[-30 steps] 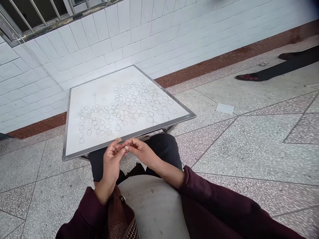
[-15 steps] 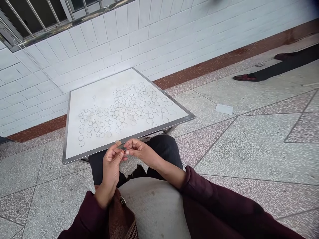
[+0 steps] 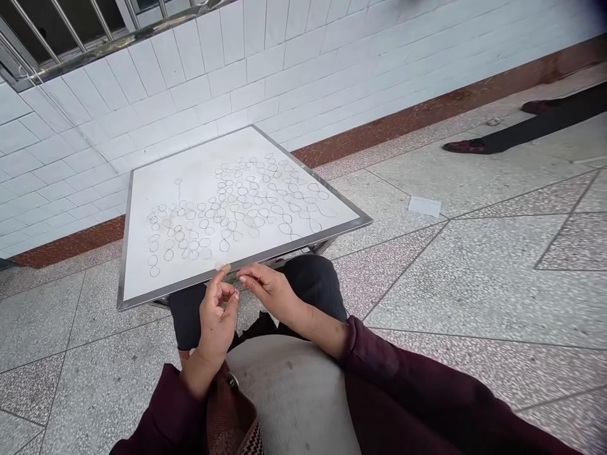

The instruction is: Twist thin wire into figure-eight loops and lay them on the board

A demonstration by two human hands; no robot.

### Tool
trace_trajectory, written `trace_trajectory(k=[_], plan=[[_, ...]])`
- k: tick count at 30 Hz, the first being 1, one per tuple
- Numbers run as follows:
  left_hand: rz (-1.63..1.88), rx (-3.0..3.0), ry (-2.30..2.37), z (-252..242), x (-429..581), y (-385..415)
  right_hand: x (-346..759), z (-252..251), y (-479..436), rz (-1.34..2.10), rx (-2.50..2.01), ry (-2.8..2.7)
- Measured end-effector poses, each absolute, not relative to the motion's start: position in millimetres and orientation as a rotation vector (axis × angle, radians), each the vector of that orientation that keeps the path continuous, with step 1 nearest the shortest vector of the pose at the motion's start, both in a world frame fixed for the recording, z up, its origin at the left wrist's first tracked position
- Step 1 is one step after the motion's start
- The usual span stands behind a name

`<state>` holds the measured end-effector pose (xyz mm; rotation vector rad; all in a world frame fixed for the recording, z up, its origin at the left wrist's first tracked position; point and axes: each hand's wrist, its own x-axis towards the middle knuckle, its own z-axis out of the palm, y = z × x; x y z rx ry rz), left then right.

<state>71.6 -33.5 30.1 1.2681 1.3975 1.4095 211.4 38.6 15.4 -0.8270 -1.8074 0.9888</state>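
Note:
Over my lap, just off the near edge of the table, both hands pinch a thin dark strand that looks like wire (image 3: 236, 284). My left hand (image 3: 218, 319) grips it between thumb and fingers, and a pale tan wrapping covers one raised fingertip. My right hand (image 3: 275, 294) closes thumb and forefinger on the strand's other side. Much of the strand is too fine to make out. On the white tabletop (image 3: 156, 158) in front lie many thin dark loops (image 3: 232, 215), several of them in figure-eight shapes.
A metal rim (image 3: 332, 230) edges the table, which stands by a white tiled wall (image 3: 203, 82). Barred window (image 3: 61, 38) at upper left. On the speckled floor lies a white sheet (image 3: 424, 206); another person's leg and shoe (image 3: 467, 146) are at right.
My hands have drawn slightly apart, showing the strand between the fingertips. The left hand's wrapped finger has straightened upward. The view has shifted a little.

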Motion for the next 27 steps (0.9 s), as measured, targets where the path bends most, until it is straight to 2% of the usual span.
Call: trace_trajectory(k=[4, 11, 17, 27], plan=[[1.439, 1.259, 1.413, 29, 75, -33, 207, 12, 36, 0.958, -0.890, -1.791], [1.513, 1.092, 1.408, 29, 75, -33, 203, 11, 36, 1.096, -0.944, -1.756], [1.505, 1.104, 1.431, 24, 75, -33, 199, 8, 34, 1.034, -0.964, -1.754], [1.579, 0.976, 1.406, 22, 66, -32, 195, 8, 35, 1.399, -0.937, -1.579]])
